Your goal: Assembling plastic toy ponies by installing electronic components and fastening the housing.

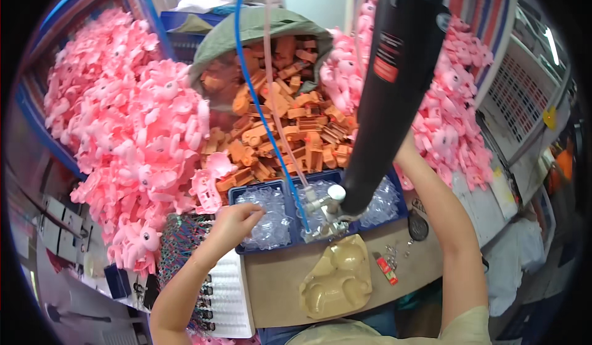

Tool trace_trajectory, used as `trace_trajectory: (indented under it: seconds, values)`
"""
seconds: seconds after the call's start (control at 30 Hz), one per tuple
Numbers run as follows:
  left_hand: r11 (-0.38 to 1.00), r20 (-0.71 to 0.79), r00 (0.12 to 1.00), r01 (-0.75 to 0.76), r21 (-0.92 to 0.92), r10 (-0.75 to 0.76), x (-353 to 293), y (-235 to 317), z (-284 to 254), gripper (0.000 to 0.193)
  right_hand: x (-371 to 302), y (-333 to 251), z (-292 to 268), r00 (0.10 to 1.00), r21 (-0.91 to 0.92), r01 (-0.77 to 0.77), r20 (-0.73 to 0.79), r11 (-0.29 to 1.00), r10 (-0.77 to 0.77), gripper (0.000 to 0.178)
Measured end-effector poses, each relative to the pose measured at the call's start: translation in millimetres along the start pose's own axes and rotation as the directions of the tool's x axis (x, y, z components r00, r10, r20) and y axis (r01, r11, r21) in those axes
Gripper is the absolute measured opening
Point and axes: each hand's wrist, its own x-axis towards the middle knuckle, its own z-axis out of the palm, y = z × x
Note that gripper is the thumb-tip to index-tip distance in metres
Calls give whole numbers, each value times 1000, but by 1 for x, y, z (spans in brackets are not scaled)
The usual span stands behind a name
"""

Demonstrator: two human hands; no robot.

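Workbench (271, 302), head view: a blue tray (402, 205), long axis running left to right, holds clear plastic pieces (272, 205); its left compartment lies just right of the left hand (239, 223), the nearer one, whose fingers curl narrowly, any contents indiscernible. Beyond the tray's right half, the right hand (406, 147), arm outstretched, is near pink parts (447, 138), fingers hidden behind a black cylinder (394, 92); its grip cannot be told.

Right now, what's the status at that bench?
Left hand by clear plastic parts. Right hand mostly hidden. In the way of the view: black cylinder.
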Motion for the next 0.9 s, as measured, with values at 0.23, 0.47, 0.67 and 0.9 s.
trace_trajectory:
  seconds: [0.23,0.47,0.67,0.9]
  values:
    - [866,-87,971,-158,475,224,12,-37,-28,18,36,38,28,969,302,-47,245,952,-29,43]
    - [837,-507,758,-91,539,409,151,-41,-18,41,19,90,-18,804,757,-312,-112,574,584,38]
    - [817,-554,689,-98,568,468,187,-30,13,56,-59,-40,-144,784,458,-402,-275,793,557,35]
    - [673,-471,732,24,739,492,195,-25,5,43,-169,-165,-209,755,608,272,346,746,-557,28]
